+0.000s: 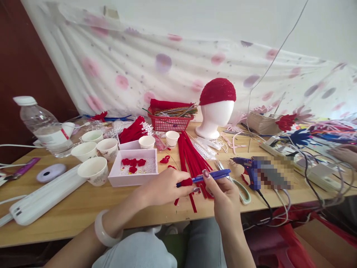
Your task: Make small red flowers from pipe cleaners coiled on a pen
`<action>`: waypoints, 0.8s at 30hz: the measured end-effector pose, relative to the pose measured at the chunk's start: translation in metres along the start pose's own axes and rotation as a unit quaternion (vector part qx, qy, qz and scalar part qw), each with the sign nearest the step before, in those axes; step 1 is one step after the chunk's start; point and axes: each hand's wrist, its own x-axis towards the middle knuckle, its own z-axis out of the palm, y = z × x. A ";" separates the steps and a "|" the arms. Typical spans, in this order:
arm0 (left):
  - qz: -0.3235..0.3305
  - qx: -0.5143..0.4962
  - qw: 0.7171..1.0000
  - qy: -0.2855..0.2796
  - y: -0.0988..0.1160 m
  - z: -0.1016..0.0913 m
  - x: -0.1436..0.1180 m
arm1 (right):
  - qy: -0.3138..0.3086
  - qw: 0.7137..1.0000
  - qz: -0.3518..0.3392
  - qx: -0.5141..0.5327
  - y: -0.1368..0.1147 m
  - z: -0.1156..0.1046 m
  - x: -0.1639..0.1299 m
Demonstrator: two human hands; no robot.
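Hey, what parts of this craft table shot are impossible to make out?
Head view only:
- Body of the blue glue gun: a pixelated patch covers it.
- Red pipe cleaner on the blue pen: the left hand and right hand hide how it is wound.
- Another person's hand: cut off by the right edge.
- Bottle label: too small to read.

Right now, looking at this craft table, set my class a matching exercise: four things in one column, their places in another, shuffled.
Things:
1. blue pen
2. plastic bottle
3. red knitted cap
4. blue glue gun

Places:
A. on the white foam head
B. far left of the table
C. held between both hands
D. lying right of the scissors

Pairs: 1-C, 2-B, 3-A, 4-D
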 end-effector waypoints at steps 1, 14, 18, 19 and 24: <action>0.006 -0.023 1.000 0.009 0.000 0.000 -0.001 | 0.002 1.000 -0.003 0.001 0.000 0.000 0.000; 0.032 -0.062 0.998 -0.007 -0.007 -0.005 0.000 | 0.018 1.000 0.003 -0.011 -0.001 0.000 0.010; -0.011 -0.258 0.954 -0.149 -0.015 -0.013 -0.001 | 0.079 0.994 -0.030 0.062 -0.012 -0.019 0.037; -0.011 -0.293 0.944 -0.152 -0.017 -0.014 -0.001 | 0.112 0.990 -0.037 0.072 -0.012 -0.026 0.047; 0.019 -0.360 0.930 -0.069 -0.022 -0.010 -0.001 | 0.102 0.988 0.046 -0.107 0.003 -0.044 0.094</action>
